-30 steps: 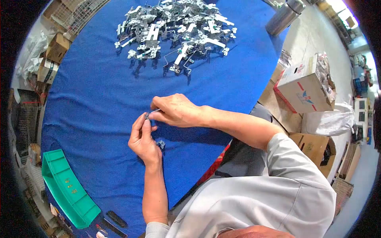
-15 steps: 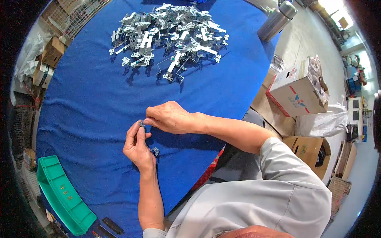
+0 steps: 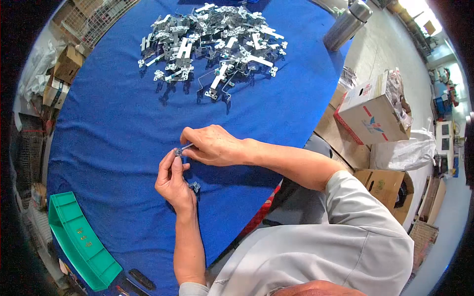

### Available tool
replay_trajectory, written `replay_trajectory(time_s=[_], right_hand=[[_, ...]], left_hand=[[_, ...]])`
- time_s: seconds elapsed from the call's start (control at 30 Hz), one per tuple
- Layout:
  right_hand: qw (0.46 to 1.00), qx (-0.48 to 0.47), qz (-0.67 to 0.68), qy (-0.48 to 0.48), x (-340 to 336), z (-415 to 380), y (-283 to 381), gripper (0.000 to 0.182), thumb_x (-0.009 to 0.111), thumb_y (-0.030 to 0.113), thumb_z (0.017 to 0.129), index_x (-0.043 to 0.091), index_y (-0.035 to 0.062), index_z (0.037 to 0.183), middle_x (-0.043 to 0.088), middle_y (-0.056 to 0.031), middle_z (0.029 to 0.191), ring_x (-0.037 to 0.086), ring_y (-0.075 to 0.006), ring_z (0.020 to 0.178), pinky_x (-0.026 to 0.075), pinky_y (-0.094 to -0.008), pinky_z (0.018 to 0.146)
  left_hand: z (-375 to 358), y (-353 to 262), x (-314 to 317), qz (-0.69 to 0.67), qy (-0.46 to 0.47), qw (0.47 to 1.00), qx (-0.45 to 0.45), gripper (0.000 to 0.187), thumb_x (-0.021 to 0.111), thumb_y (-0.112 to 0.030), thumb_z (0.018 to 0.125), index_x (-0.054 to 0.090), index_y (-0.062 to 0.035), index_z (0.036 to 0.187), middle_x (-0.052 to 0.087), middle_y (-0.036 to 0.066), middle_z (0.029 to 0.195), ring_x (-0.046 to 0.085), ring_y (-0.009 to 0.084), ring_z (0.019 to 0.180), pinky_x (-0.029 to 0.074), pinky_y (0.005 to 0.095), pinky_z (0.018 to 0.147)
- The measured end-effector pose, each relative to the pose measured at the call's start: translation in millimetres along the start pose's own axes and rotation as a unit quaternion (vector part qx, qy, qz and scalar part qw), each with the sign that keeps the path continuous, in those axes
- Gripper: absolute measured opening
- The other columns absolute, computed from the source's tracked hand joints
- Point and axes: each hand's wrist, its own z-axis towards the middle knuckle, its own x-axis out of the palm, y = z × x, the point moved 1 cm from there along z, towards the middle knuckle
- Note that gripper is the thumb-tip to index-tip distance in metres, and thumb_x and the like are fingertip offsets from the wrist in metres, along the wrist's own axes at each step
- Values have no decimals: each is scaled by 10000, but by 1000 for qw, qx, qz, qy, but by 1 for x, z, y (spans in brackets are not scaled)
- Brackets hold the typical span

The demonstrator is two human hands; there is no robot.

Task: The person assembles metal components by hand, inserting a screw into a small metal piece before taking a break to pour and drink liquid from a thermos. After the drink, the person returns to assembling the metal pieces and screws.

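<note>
My left hand (image 3: pixel 173 181) pinches a small metal part (image 3: pixel 178 153) between thumb and fingertips, above the blue cloth. From the right comes my right hand (image 3: pixel 213 144), closed on a thin light-coloured rod (image 3: pixel 187 146) whose tip meets the small part. The rest of the rod is hidden in the fingers, so its kind cannot be made out. Beside the left wrist another small metal piece (image 3: pixel 195 187) lies on the cloth. Farther back is a heap of metal brackets (image 3: pixel 217 42), some with bent wire attached.
A green plastic tray (image 3: pixel 101 266) with a few small brass-coloured pieces stands at the lower left, near a dark slim object (image 3: pixel 141 279). At the back right stands a steel flask (image 3: pixel 347 27). Cardboard boxes (image 3: pixel 368 111) are on the floor beyond the table's right edge.
The thin rod now shows between my right fingers and the small part, as the right fingertips have drawn slightly back. The whole view has shifted a little.
</note>
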Motion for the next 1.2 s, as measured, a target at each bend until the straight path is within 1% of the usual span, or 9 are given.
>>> replay_trajectory(time_s=[0.2,0.3,0.5,0.67,0.77,0.87,0.97,1.03,1.2], right_hand=[[996,26,-59,60,1,1,-5,256,592,248,944,534,5,887,639,-203,748,636,-439,728,481,-536,616],[1000,-6,5,-16,3,-1,-1,284,593,281,947,538,13,873,630,-197,718,633,-436,709,477,-534,602],[996,25,-62,54,2,1,-7,248,611,252,950,555,18,889,630,-180,738,636,-401,708,478,-487,600],[1000,10,-12,3,2,-1,-3,261,600,268,960,565,27,867,629,-175,724,640,-390,693,483,-477,591],[996,17,-72,57,3,2,-5,256,595,264,963,561,27,872,634,-179,728,645,-388,700,487,-474,604],[997,46,-35,53,2,3,-3,286,582,278,956,543,14,853,636,-200,745,637,-433,738,483,-524,623],[1000,-9,19,-18,4,1,-2,310,568,292,969,542,17,827,620,-205,695,628,-440,696,473,-533,600],[997,40,-39,57,4,2,-6,259,583,261,956,538,19,876,630,-206,723,634,-436,718,480,-530,613],[999,24,-22,44,3,1,-6,200,619,199,928,540,15,936,645,-198,786,651,-408,748,499,-496,635]], left_hand=[[0,2,-2,10,1,1000,3,224,621,9,929,660,62,1143,694,135,1096,673,145,885,567,230,687],[0,0,-1,16,1,1000,-1,224,621,10,928,662,61,1142,694,132,1093,672,144,889,567,230,685],[1,1,1,11,-9,1000,1,182,615,41,924,688,51,1091,676,126,1105,663,138,875,580,227,675],[-1,-1,1,-4,-4,1000,-8,188,610,53,920,689,49,1091,673,128,1111,663,144,896,585,232,677],[0,-1,0,7,-2,1000,-2,191,612,51,919,687,52,1094,673,124,1105,662,143,901,587,235,679],[-1,0,0,-7,0,1000,0,210,638,2,922,677,50,1123,689,114,1083,667,141,897,565,239,695],[0,2,-1,-16,4,1000,-1,211,648,-5,919,679,45,1121,689,110,1088,665,141,900,565,242,694],[1,2,-1,-8,3,1000,-1,211,651,-9,918,679,44,1121,690,110,1090,666,139,897,565,239,693],[1,2,-1,-20,-15,1000,-18,185,632,39,910,696,44,1084,674,119,1099,658,132,852,583,233,679]])
